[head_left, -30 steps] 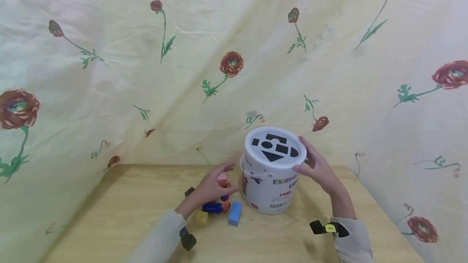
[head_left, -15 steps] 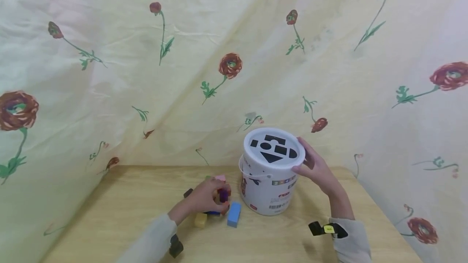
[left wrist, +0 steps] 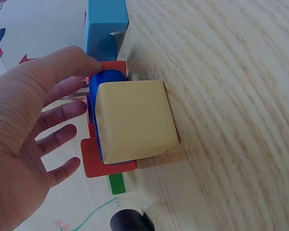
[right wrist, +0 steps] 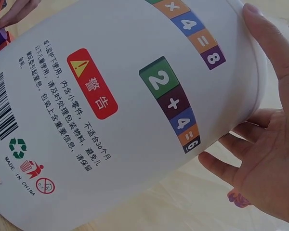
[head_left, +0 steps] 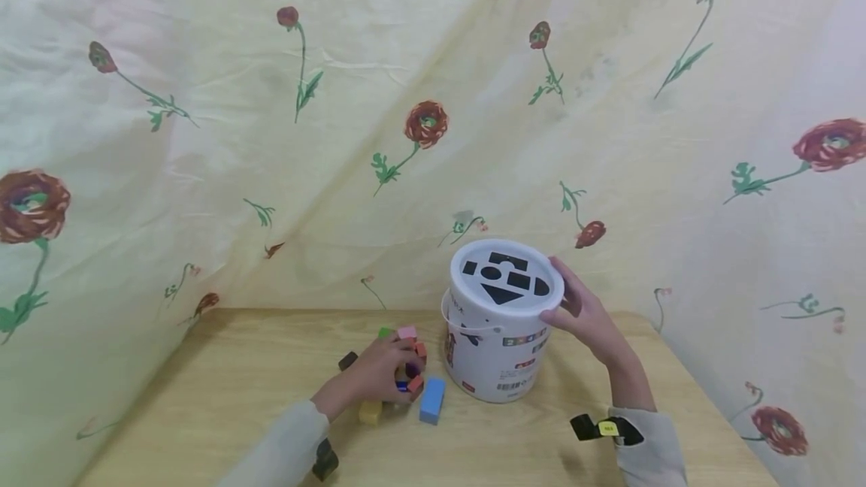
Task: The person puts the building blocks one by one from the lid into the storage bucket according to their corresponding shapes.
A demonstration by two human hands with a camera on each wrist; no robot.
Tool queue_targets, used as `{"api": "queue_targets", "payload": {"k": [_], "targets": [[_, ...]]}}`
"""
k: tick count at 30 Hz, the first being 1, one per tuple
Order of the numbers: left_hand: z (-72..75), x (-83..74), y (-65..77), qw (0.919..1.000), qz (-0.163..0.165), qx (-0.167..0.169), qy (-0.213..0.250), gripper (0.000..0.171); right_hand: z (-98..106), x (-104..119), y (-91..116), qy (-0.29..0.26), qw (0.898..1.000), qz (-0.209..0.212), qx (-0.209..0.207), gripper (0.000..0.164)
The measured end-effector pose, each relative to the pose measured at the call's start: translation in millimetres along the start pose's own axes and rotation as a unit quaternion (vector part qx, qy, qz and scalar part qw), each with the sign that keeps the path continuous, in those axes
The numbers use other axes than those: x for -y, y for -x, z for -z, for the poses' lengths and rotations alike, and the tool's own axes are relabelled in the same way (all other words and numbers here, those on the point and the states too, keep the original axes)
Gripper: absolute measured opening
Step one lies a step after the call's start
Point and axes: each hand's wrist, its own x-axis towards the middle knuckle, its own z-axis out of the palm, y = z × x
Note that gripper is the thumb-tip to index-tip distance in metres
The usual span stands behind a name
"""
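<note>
My left hand (head_left: 368, 374) is low over a pile of toy blocks, fingers loosely spread. In the left wrist view its thumb tip is right at an orange block (left wrist: 116, 66) beside a dark blue cylinder (left wrist: 108, 75). A yellow block (left wrist: 137, 120) stands in front of that cylinder, and a red block (left wrist: 106, 166) sits below it. The light blue block (head_left: 432, 400) lies just right of the hand. My right hand (head_left: 588, 322) holds the white bucket (head_left: 497, 359) near its lid (head_left: 473, 303), thumb in front and fingers behind. Shaped holes pierce the lid.
A pink block (head_left: 407, 332) and a green block (left wrist: 116, 184) lie at the pile's far side. A black piece (head_left: 348, 360) is left of it. Flowered cloth (head_left: 338, 171) hangs behind the wooden table (head_left: 223, 382).
My left hand has moved from beside the bucket down and left into the pile; its fingers are now around the orange and purple blocks. My right hand stays on the bucket.
</note>
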Motion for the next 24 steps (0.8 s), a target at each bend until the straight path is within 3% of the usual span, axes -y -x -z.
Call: {"api": "queue_targets", "payload": {"k": [24], "targets": [[1.8,-6.0,0.5,0.9993,0.035,0.014,0.007,0.027,-2.4,3.1,1.1,0.001,1.0,0.0,-0.014,0.092]]}}
